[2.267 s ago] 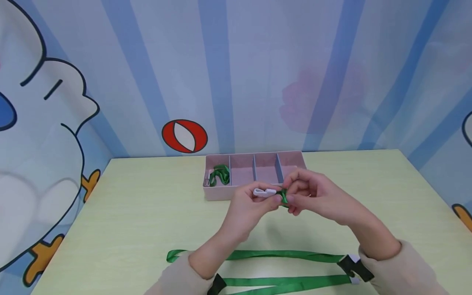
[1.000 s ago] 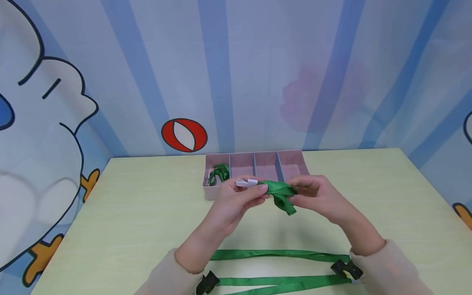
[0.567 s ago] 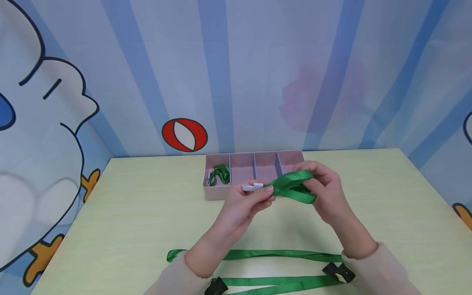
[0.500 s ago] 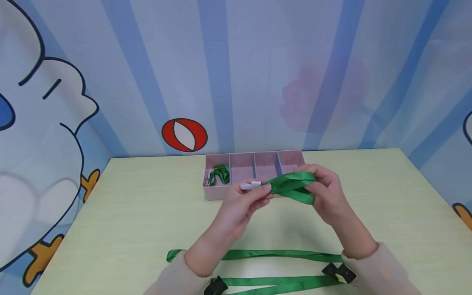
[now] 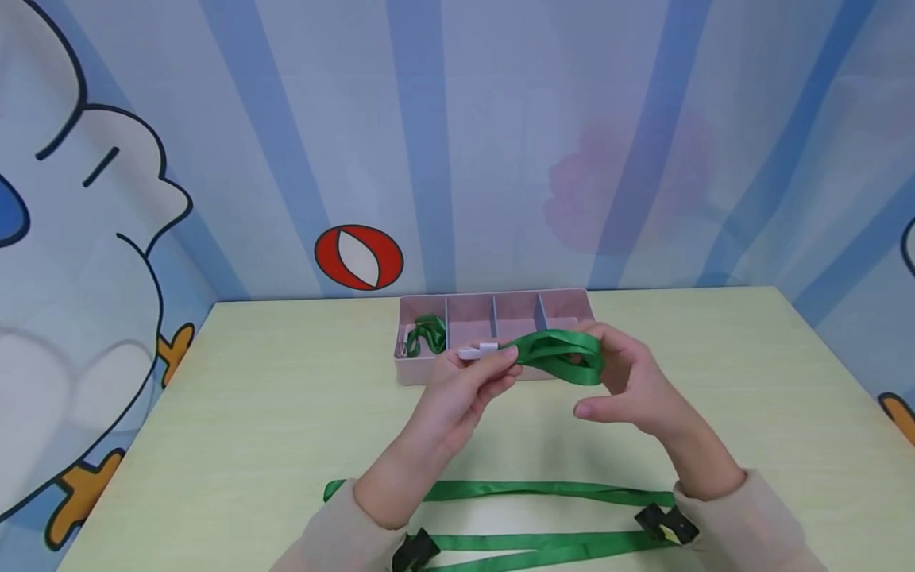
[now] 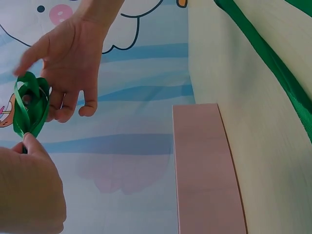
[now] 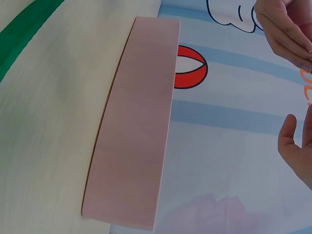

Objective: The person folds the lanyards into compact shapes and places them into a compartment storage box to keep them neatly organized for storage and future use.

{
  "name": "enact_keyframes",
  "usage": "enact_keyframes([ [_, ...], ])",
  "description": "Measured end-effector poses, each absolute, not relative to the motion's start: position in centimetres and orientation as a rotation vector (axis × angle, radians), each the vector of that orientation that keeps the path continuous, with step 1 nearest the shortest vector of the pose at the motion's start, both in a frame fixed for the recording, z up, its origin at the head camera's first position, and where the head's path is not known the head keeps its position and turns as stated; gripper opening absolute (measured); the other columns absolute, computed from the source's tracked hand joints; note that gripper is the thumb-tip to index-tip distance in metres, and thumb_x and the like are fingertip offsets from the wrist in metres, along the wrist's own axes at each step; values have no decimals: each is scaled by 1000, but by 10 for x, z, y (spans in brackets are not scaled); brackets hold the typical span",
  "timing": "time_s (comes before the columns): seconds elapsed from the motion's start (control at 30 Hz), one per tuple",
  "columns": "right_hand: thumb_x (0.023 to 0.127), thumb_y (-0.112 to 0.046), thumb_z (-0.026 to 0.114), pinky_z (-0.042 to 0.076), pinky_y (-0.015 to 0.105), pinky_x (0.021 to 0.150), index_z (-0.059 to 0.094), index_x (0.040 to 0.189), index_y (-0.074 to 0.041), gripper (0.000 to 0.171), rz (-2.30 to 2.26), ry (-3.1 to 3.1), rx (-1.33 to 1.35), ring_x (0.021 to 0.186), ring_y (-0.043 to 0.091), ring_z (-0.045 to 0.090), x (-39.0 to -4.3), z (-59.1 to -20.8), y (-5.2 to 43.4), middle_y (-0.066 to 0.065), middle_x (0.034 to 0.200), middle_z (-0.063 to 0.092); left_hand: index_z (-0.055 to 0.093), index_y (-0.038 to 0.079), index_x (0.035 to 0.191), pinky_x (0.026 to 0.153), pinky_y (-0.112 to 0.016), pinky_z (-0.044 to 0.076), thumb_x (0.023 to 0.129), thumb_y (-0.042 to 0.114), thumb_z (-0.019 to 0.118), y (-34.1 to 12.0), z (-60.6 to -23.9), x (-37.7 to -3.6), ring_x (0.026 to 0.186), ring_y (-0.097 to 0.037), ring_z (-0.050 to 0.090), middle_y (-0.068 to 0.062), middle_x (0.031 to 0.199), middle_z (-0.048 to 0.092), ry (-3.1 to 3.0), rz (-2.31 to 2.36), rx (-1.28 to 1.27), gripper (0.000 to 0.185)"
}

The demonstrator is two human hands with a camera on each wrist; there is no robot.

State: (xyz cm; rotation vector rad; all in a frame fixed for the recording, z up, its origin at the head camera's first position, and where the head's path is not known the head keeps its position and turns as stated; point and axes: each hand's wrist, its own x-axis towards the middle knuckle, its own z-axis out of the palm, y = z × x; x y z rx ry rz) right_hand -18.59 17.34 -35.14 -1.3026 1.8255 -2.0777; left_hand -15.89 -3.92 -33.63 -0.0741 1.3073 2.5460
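A green satin lanyard [image 5: 554,349], gathered into loops, is held above the table in front of the tray. My left hand [image 5: 453,405] pinches it between thumb and fingers near its white end piece [image 5: 477,351]. At the loops' far end is my right hand [image 5: 636,385], thumb spread away and fingers behind or against the ribbon; whether they touch it I cannot tell. The left wrist view has the looped lanyard [image 6: 33,109] between the pinching left hand [image 6: 29,187] and the spread right hand [image 6: 73,58]. Both hands are cut off at the right wrist view's edge.
A pink divided tray [image 5: 422,372] stands at the table's back; its leftmost compartment holds another bunched green lanyard [image 5: 430,332]. More green lanyards [image 5: 536,491] lie stretched across the front, with black buckles [image 5: 666,524] by the right sleeve and another black buckle [image 5: 415,550] by the left sleeve.
The lanyard has gone from a small bunch between both hands to longer gathered loops. My right hand pulled the loops out rightward, then its thumb came off the ribbon. The left hand keeps its pinch.
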Motion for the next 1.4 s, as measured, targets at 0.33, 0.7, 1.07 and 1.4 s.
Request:
enact_keyframes([
  [0.33, 82, 18, 55, 49, 17, 63, 60, 87, -5, 24, -2586, 2183, -866, 69, 9, 57, -185, -353, 157, -1, 78, 62, 62, 3, 85, 66, -18, 54, 88, -5, 58, -30, -335, -154, 65, -9, 66, -4, 74, 66, 1343, 2560, -76, 9],
  [0.7, 91, 6, 50, 44, 16, 52, 52, 103, 5, 12, -2296, 2799, -543, 61, 8, 53, -185, -352, 150, -3, 76, 58, 62, -8, 99, 77, -31, 55, 83, -1, 67, -22, -344, -150, 73, -14, 68, -7, 83, 67, 1674, 2537, 56, 18],
  [1.07, 90, 7, 54, 51, 22, 74, 64, 114, -10, 32, -2121, 1891, -1299, 91, 12, 56, -179, -345, 177, 0, 105, 61, 63, -9, 104, 80, -33, 54, 85, 2, 65, -47, -345, -163, 73, -13, 67, -7, 84, 65, 1773, 2379, 161, 22],
  [1.4, 92, -1, 52, 43, 34, 53, 51, 104, -8, 13, -1733, 1950, -1000, 52, 19, 47, -181, -338, 183, -1, 67, 56, 66, -3, 102, 80, -36, 54, 84, 4, 68, -52, -338, -156, 81, -20, 67, -14, 93, 64, 1992, 2240, 336, 20],
])
